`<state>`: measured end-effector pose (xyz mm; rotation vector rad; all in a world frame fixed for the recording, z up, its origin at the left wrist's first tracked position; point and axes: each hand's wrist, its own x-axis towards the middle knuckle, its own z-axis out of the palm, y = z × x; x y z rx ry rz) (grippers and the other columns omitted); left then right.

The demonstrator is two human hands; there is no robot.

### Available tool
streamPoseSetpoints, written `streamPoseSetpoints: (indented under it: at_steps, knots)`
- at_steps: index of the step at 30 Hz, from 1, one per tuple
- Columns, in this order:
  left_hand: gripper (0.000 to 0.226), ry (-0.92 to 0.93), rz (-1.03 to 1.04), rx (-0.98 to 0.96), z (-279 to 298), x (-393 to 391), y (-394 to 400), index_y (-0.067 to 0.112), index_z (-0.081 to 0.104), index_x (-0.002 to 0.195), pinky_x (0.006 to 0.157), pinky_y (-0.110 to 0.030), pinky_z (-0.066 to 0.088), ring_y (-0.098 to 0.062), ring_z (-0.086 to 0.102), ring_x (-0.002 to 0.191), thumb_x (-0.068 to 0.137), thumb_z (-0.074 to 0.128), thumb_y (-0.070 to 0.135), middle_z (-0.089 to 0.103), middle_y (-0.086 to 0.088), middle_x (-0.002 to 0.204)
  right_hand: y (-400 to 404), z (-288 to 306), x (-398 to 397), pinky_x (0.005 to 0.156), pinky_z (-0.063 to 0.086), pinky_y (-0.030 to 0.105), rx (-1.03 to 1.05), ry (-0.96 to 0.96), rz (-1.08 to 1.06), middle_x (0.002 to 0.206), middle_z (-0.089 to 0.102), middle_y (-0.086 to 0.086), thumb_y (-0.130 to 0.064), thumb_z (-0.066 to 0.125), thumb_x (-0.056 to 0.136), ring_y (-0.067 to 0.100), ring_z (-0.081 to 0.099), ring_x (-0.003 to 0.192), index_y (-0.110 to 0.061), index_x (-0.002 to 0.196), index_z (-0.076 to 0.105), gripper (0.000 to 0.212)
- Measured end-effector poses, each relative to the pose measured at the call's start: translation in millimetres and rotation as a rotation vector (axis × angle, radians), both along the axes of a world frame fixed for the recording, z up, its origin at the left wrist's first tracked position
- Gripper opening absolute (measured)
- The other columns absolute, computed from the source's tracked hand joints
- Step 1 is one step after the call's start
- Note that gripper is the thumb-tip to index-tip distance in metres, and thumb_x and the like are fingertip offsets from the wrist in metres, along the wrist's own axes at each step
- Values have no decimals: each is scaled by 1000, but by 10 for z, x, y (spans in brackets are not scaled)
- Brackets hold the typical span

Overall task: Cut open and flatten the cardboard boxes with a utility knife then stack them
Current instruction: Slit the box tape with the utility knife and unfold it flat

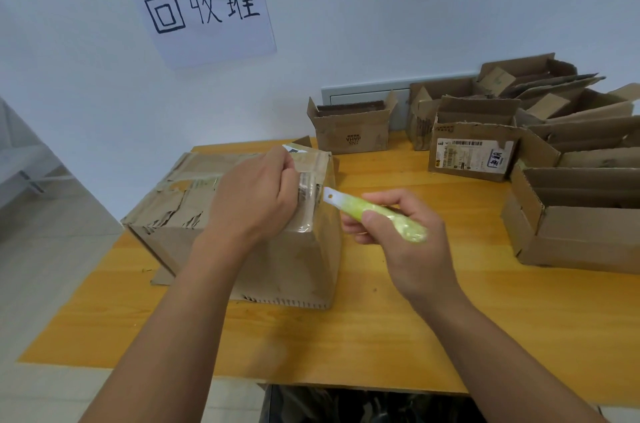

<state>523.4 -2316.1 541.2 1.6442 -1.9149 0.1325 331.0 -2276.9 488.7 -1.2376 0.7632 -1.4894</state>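
Observation:
A taped, worn cardboard box [180, 215] stands closed on the left half of the yellow wooden table [363, 336]. My left hand [256, 197] lies on its top right edge, the fingers curled over the taped corner. My right hand [398, 232] grips a yellow-green utility knife [374, 211]. The knife's white tip points at the box's upper right edge and sits right beside the tape there. No blade is plainly visible.
Several opened cardboard boxes stand at the back and right: a small one [353, 132], a labelled one [474, 149], a large one [581, 218] at the right edge. A handwritten paper sign [201, 3] hangs on the wall. Dark items lie below the table's front edge.

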Motion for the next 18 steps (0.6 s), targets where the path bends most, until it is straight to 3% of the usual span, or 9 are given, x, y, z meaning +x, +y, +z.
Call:
streamPoseSetpoints:
  at_steps: [5, 12, 16, 18]
  knots:
    - [21, -2, -13, -64, 33, -10, 63, 16, 49, 84, 58, -41, 36, -21, 47, 63, 82, 30, 27, 50, 4, 63, 22, -58, 109, 69, 58, 28, -24, 52, 115, 86, 76, 8, -6, 63, 89, 24, 75, 81, -12, 96, 65, 9]
    - [15, -6, -14, -112, 28, 0, 53, 17, 48, 82, 54, -37, 32, -20, 46, 59, 82, 34, 23, 49, 4, 60, 52, -73, -9, 65, 56, 27, -56, 34, 144, 80, 76, 12, -6, 58, 82, 26, 74, 74, -2, 94, 64, 14]
    - [23, -5, -39, -153, 18, 17, 78, 16, 52, 81, 54, -38, 37, -20, 49, 60, 81, 33, 27, 54, 3, 62, -43, -28, -110, 61, 57, 30, -15, -92, 9, 76, 74, 17, 0, 59, 88, 30, 73, 68, 0, 96, 61, 9]
    - [25, -36, -59, -137, 21, 25, 69, 17, 54, 79, 54, -36, 37, -18, 49, 62, 80, 33, 31, 55, 4, 64, -143, -2, -86, 64, 57, 30, -3, -66, -67, 79, 75, 13, 1, 53, 97, 28, 73, 71, -8, 106, 59, 14]
